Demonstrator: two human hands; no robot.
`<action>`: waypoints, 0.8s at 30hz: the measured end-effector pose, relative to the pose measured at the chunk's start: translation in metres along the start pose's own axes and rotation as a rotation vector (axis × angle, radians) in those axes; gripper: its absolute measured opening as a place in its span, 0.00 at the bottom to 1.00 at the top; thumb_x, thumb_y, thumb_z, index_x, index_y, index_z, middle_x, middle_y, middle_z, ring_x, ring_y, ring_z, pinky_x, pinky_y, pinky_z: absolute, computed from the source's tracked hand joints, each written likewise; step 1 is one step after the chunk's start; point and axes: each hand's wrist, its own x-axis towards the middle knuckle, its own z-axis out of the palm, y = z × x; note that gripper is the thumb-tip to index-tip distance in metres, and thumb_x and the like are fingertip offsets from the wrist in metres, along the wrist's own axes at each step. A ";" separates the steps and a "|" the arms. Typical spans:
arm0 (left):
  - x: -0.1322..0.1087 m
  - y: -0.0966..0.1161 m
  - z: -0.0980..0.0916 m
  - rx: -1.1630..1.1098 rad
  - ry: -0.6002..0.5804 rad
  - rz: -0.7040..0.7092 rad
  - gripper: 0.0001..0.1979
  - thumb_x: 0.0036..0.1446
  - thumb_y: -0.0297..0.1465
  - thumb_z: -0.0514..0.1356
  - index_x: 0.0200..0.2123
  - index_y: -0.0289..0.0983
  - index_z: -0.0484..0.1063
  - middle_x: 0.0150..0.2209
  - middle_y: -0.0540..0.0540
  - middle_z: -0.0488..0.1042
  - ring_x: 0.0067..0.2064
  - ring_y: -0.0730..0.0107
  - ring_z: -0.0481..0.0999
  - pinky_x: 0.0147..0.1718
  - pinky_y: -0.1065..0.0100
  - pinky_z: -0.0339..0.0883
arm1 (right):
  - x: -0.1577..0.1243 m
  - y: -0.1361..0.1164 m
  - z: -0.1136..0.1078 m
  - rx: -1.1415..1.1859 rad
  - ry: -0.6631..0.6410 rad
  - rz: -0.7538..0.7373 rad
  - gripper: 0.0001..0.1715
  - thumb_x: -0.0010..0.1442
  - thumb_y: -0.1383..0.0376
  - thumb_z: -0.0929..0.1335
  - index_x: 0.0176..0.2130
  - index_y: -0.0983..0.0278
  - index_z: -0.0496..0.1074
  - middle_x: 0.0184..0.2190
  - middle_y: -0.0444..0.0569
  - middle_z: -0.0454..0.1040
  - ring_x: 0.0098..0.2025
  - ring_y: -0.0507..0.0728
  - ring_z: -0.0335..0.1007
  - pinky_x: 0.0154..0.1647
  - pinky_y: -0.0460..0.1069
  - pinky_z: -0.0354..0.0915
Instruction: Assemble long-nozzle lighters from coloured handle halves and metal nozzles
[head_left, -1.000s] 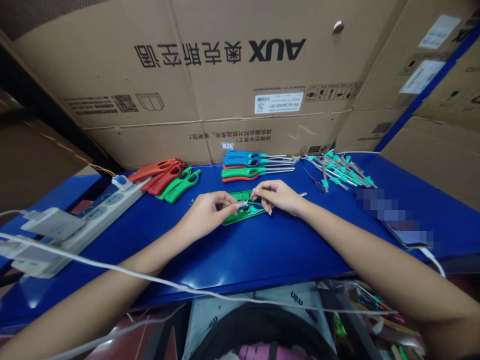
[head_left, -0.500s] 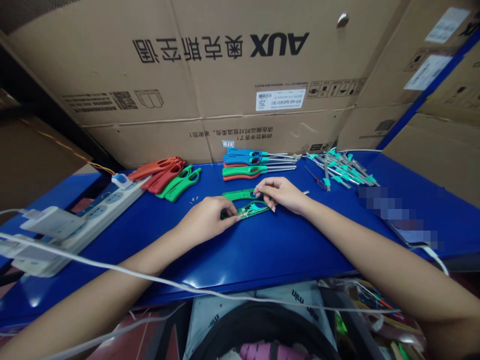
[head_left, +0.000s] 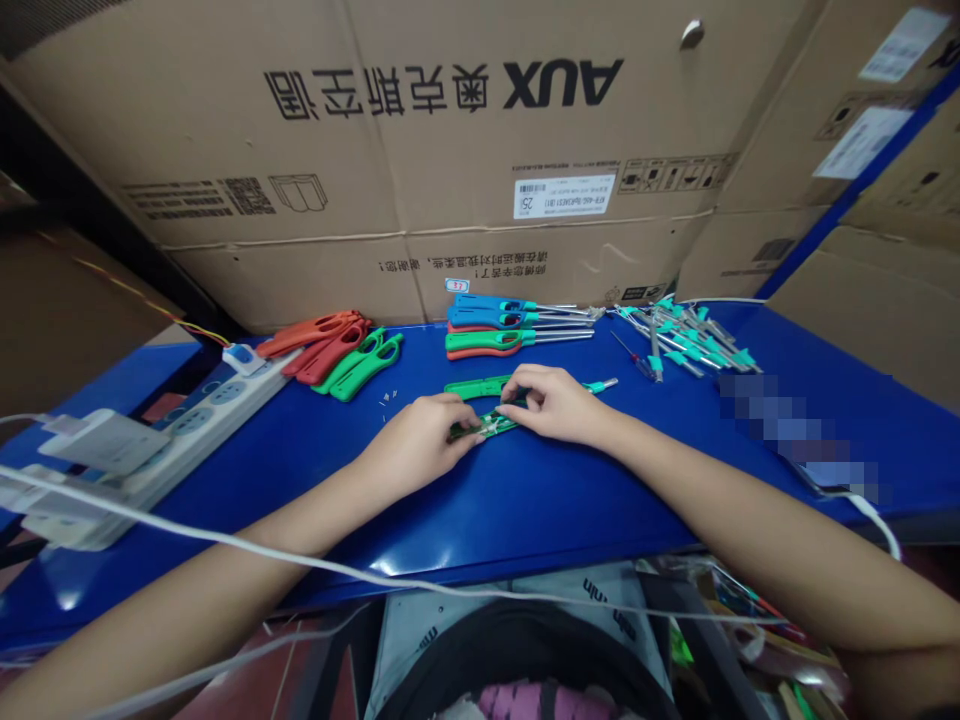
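My left hand (head_left: 427, 440) grips the handle end of an open green lighter shell (head_left: 495, 427) just above the blue table. White and teal parts show inside this shell. My right hand (head_left: 555, 405) leans over the middle of it, thumb and fingertips pinched together at the inner parts; whatever sits between those fingertips is too small to make out. Right behind both hands lies a second green shell half (head_left: 469, 388), partly covered by the right hand. A metal tube tip with a teal collar (head_left: 602, 385) sticks out beyond the right hand.
Long-nosed lighters (head_left: 487, 328) are stacked at the back. Red and green handle shells (head_left: 349, 360) lie left, near tiny screws (head_left: 388, 398) and a power strip (head_left: 202, 430). Metal tubes with teal parts (head_left: 686, 340) and a screwdriver (head_left: 634, 358) lie right. A white cable (head_left: 360, 570) crosses in front.
My right hand has moved left and inward from the tube side to the middle of the open shell, its fingers now pinched. My left hand keeps its hold, nearly still.
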 end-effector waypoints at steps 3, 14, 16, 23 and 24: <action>-0.001 0.002 0.000 0.023 0.001 0.004 0.06 0.60 0.31 0.62 0.38 0.38 0.79 0.36 0.46 0.77 0.34 0.67 0.76 0.32 0.70 0.65 | -0.001 -0.004 0.001 -0.118 -0.036 -0.099 0.06 0.59 0.65 0.72 0.35 0.66 0.74 0.33 0.47 0.72 0.26 0.48 0.61 0.29 0.45 0.59; 0.000 -0.001 -0.001 0.033 -0.002 0.077 0.07 0.61 0.29 0.63 0.40 0.37 0.81 0.37 0.44 0.78 0.37 0.65 0.77 0.37 0.68 0.69 | 0.000 -0.005 0.001 -0.117 -0.057 -0.066 0.05 0.58 0.66 0.73 0.34 0.66 0.75 0.32 0.46 0.72 0.27 0.49 0.61 0.31 0.45 0.59; 0.001 -0.002 -0.001 0.021 -0.002 0.090 0.06 0.60 0.29 0.63 0.39 0.38 0.81 0.37 0.45 0.78 0.36 0.66 0.77 0.36 0.69 0.68 | 0.001 -0.005 0.001 -0.118 -0.059 -0.066 0.04 0.58 0.67 0.73 0.34 0.66 0.75 0.32 0.46 0.72 0.27 0.49 0.61 0.31 0.45 0.59; 0.003 -0.003 -0.002 0.009 -0.001 0.097 0.05 0.60 0.29 0.64 0.38 0.36 0.81 0.37 0.45 0.79 0.34 0.68 0.77 0.34 0.70 0.67 | 0.001 -0.004 0.002 -0.107 -0.049 -0.070 0.04 0.57 0.67 0.73 0.33 0.66 0.75 0.31 0.46 0.72 0.26 0.49 0.61 0.30 0.45 0.59; 0.003 -0.003 -0.003 0.005 -0.002 0.096 0.05 0.60 0.29 0.64 0.37 0.36 0.81 0.37 0.46 0.79 0.34 0.68 0.77 0.34 0.70 0.67 | 0.001 -0.003 0.002 -0.108 -0.050 -0.069 0.04 0.57 0.67 0.73 0.33 0.66 0.75 0.31 0.46 0.72 0.26 0.49 0.61 0.30 0.45 0.59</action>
